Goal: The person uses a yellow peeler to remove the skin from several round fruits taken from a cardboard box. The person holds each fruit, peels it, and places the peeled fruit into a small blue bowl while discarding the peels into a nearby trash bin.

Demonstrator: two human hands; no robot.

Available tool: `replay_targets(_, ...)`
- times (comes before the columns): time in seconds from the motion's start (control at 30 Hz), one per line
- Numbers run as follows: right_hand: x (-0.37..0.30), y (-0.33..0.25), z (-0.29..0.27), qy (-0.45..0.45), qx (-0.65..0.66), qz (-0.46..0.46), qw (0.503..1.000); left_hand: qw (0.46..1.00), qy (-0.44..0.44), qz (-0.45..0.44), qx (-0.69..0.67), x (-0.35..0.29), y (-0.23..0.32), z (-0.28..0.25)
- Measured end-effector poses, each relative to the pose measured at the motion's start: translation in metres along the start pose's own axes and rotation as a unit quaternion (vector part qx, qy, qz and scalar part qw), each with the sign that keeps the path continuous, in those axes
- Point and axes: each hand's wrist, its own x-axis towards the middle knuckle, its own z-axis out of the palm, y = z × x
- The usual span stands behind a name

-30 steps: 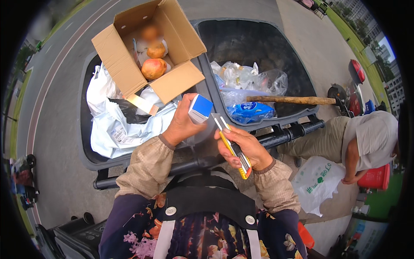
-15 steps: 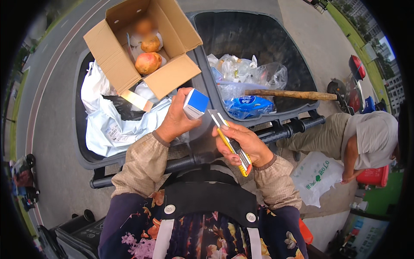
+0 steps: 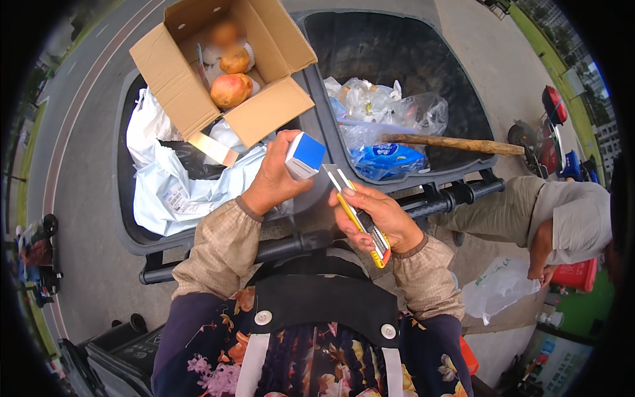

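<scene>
My left hand is closed around a small blue-and-white carton, its blue end turned up. In my right hand is a yellow utility knife, gripped along its handle with the blade end pointing up and toward the carton. The blade tip sits close beside the carton's right side; whether they touch I cannot tell. Beyond my left hand an open cardboard box rests over the left bin, with round orange-red fruits inside.
Two dark wheeled bins stand side by side, the left bin holding white plastic bags. The right bin holds clear plastic, a blue packet and a wooden stick jutting over its rim. At right a bent-over person holds a translucent bag.
The view has shifted slightly, so the bins and box appear a little farther right. The other person's bag hangs lower and more crumpled. My hands keep the same grips.
</scene>
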Motion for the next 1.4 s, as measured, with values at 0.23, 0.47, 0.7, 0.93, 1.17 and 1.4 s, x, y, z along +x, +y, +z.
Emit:
replay_targets(0.23, 0.0007, 0.0002, -0.0009, -0.010, 0.012, -0.006, 1.000, 1.000, -0.008, -0.002, -0.004, -0.0007, -0.0014, 0.0008)
replay_targets(0.47, 0.0020, 0.0004, 0.0003, -0.007, 0.007, 0.002, 1.000, 1.000, -0.008, 0.010, -0.003, -0.0014, -0.0016, -0.0011)
replay_targets(0.7, 0.0007, 0.0009, 0.0042, -0.006, 0.003, -0.002, 1.000, 1.000, -0.018, -0.006, -0.021, -0.0011, 0.0027, -0.0011)
replay_targets(0.93, 0.0002, 0.0026, 0.0010, -0.007, 0.010, -0.008, 1.000, 1.000, -0.004, 0.000, -0.017, -0.0021, -0.0006, -0.0007)
replay_targets(1.17, 0.0026, 0.0031, 0.0018, -0.008, 0.012, -0.006, 1.000, 1.000, -0.003, 0.004, -0.008, -0.0021, 0.0034, -0.0030)
replay_targets(1.4, 0.0022, 0.0007, 0.0049, -0.014, 0.004, -0.005, 1.000, 1.000, -0.003, 0.013, 0.000, -0.0023, 0.0001, -0.0041)
